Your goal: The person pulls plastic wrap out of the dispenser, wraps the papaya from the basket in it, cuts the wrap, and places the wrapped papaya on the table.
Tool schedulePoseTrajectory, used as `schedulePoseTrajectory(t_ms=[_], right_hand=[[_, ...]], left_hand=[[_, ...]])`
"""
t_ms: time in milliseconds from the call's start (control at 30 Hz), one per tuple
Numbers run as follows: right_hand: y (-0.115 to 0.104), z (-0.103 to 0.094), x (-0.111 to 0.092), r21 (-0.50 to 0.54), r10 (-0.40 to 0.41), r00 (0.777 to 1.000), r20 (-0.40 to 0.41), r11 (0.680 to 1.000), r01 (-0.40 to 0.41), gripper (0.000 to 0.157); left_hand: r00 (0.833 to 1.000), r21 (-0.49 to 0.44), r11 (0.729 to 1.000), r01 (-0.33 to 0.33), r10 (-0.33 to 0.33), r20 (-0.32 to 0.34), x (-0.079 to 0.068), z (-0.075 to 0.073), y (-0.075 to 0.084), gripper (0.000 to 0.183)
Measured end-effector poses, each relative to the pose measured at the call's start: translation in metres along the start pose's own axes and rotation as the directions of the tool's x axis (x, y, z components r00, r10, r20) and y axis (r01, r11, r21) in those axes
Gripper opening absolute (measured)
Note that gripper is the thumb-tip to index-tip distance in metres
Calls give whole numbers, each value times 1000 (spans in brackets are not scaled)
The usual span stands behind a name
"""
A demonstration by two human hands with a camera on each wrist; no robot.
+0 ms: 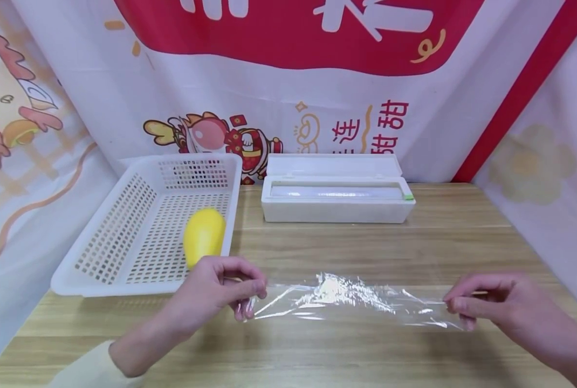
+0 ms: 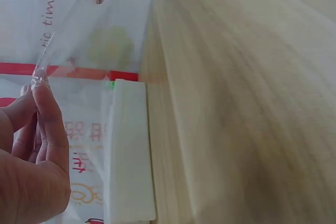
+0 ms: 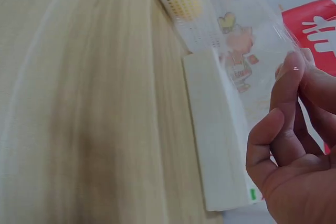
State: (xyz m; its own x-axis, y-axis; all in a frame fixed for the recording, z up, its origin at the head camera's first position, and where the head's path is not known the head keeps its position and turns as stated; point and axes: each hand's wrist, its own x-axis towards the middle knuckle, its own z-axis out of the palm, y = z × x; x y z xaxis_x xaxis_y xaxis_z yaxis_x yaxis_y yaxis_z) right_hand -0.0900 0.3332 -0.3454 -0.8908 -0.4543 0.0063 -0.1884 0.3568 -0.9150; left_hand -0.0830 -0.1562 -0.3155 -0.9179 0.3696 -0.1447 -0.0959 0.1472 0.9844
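Observation:
A sheet of clear plastic wrap (image 1: 337, 293) stretches between the two hands above the table, shiny and creased along its middle. My left hand (image 1: 220, 288) pinches one end of it between thumb and fingers. At the other end, my right hand (image 1: 497, 302) pinches the opposite edge the same way. In the left wrist view the film rises from the thumb and fingertips (image 2: 44, 95) toward the far hand. Behind the sheet stands a white wrap dispenser box (image 1: 337, 211), lid raised, with a roll of wrap (image 1: 337, 192) inside.
To the left is a white perforated basket (image 1: 70, 280), holding a yellow mango-shaped fruit (image 1: 204, 234) near its right wall. A printed cloth (image 1: 279, 97) hangs behind the wood-grain table (image 1: 327, 355) and along both sides. A green tab (image 1: 408, 197) sits at the box's right end.

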Motion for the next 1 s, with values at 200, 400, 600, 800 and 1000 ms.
schedulePoseTrajectory(t_ms=[200, 400, 600, 800, 1000], right_hand=[[14, 8, 0, -1, 112, 991, 70, 994, -112, 14], [32, 12, -1, 49, 119, 974, 192, 990, -130, 16], [44, 20, -2, -5, 113, 967, 227, 993, -115, 15], [51, 30, -3, -33, 74, 966, 247, 997, -68, 13], [54, 35, -1, -97, 55, 970, 239, 995, -32, 13]], left_hand=[[1000, 28, 999, 18, -18, 0, -5, 7, -17, 29], [1000, 125, 992, 14, -15, 12, -8, 16, -42, 22], [999, 208, 977, 36, -40, 12, -2, 16, -62, 17], [997, 228, 971, 65, -70, 13, 6, 17, -73, 12], [996, 253, 966, 54, -71, 59, 7, 16, -74, 7]])
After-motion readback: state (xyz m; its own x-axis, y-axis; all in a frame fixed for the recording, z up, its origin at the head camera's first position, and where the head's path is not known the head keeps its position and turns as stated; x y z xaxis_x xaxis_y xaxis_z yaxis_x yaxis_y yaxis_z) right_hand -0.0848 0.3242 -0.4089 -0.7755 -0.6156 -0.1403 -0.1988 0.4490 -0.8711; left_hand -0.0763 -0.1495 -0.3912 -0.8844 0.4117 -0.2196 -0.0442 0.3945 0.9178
